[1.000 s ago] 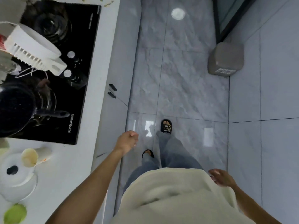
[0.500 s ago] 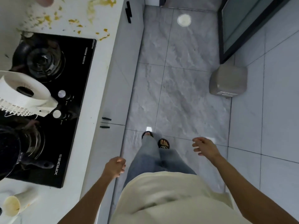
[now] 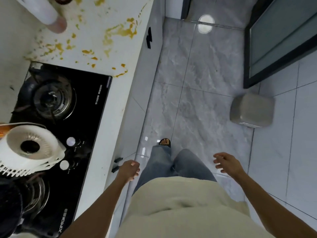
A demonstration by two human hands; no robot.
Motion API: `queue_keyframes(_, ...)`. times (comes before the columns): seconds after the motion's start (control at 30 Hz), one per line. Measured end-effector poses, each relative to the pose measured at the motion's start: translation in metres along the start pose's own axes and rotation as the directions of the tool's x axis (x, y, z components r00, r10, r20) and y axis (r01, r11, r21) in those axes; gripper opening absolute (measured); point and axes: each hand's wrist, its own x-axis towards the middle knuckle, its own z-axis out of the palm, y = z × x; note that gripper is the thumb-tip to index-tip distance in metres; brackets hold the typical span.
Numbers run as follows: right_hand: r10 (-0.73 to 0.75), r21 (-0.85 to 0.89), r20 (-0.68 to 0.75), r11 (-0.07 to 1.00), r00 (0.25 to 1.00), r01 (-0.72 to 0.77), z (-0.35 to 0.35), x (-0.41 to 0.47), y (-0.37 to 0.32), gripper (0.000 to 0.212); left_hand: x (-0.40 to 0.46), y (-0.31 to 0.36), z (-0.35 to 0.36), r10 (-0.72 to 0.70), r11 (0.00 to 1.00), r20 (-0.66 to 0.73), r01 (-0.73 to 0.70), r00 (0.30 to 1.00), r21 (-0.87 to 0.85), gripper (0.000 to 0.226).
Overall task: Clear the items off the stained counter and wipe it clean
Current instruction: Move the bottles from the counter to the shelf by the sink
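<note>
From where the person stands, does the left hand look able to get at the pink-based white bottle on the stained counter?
Probably not yet. The left hand hangs empty by the cabinet front, and the bottle stands far ahead, past the stove. Nothing blocks it; a few steps should do.

A white table (image 3: 96,23) is showing yellow-orange stains (image 3: 120,31) beyond a black gas hob (image 3: 68,117). A white round appliance (image 3: 29,148) is sitting over the hob's near side. Both hands are hanging empty over the grey floor (image 3: 197,83): left hand (image 3: 128,170) loosely curled, right hand (image 3: 226,164) with fingers spread.
</note>
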Motion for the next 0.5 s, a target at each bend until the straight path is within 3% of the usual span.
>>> queue_keyframes(0.3,0.278,0.157,0.093,0.944,0.956,-0.29,-0.055,0.015,-0.028,0.02,0.015,0.202,0.007,0.292,0.954,-0.009,-0.29,0.957,0.075,0.017)
queue_keyframes(0.4,0.313,0.159,0.094,0.932,0.945,-0.325,-0.08,0.037,-0.056,0.019,0.025,0.247,0.013,0.322,0.938,-0.009,-0.318,0.947,0.135,0.019)
queue_keyframes(0.5,0.24,0.107,0.067,0.963,0.969,-0.246,-0.107,0.07,-0.091,0.023,0.037,0.273,0.015,0.292,0.951,-0.044,-0.285,0.955,0.118,0.025)
